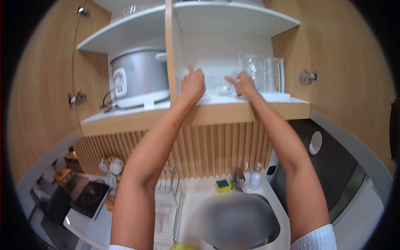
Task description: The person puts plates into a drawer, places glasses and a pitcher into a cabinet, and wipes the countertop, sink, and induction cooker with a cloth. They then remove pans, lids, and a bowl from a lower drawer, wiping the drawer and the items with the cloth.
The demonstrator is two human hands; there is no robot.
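Both my arms reach up into the right section of an open wall cupboard. My left hand point(193, 86) is beside the wooden divider point(169, 54), slightly blurred, with a finger extended upward and nothing visible in its grasp. My right hand point(244, 85) is open, thumb and fingers spread toward the left. Small clear glassware point(226, 89) stands on the lower shelf between my hands, partly hidden by the right one. Just right of that hand are a tall clear glass container point(253, 71) and a clear pitcher with a white handle point(271, 75).
A silver rice cooker point(143, 75) fills the left section. Cupboard doors stand open on both sides. Below are a sink point(273, 208), a yellow-green sponge point(223, 186), pump bottles point(255, 179), a wire dish rack point(177, 196), hanging mugs point(116, 166) and a black cooktop point(89, 199).
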